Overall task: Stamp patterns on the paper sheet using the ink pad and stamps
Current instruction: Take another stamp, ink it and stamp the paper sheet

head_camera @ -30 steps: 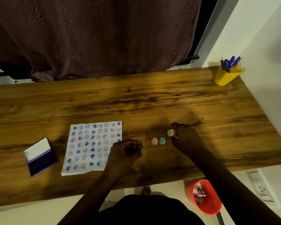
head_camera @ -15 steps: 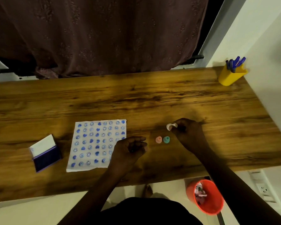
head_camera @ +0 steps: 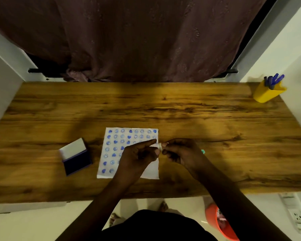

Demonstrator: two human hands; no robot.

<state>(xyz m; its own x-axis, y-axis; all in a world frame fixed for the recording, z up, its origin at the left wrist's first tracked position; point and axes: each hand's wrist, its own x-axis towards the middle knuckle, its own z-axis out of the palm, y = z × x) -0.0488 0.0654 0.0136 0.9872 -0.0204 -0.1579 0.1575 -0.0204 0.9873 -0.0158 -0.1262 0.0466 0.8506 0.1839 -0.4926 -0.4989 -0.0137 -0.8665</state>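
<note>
A white paper sheet [head_camera: 116, 146], covered with several blue smiley and heart prints, lies on the wooden table [head_camera: 163, 108]. My left hand [head_camera: 137, 157] hovers over the sheet's right half. My right hand [head_camera: 179, 153] meets it at the sheet's right edge. Both hands pinch a small pale stamp [head_camera: 159, 146] between their fingertips. The open ink pad [head_camera: 76, 157] with its dark blue pad and raised white lid sits left of the sheet. A teal stamp [head_camera: 203, 151] peeks out behind my right hand. The pink stamp is hidden.
A yellow cup [head_camera: 267, 93] holding blue pens stands at the table's far right corner. Below the table's near edge, an orange bucket [head_camera: 217, 223] sits on the floor at the right. A dark curtain [head_camera: 137, 37] hangs behind the table.
My right hand lifted the pale stamp and carried it left to the sheet's edge. My left hand rose from the table to meet it and took hold too.
</note>
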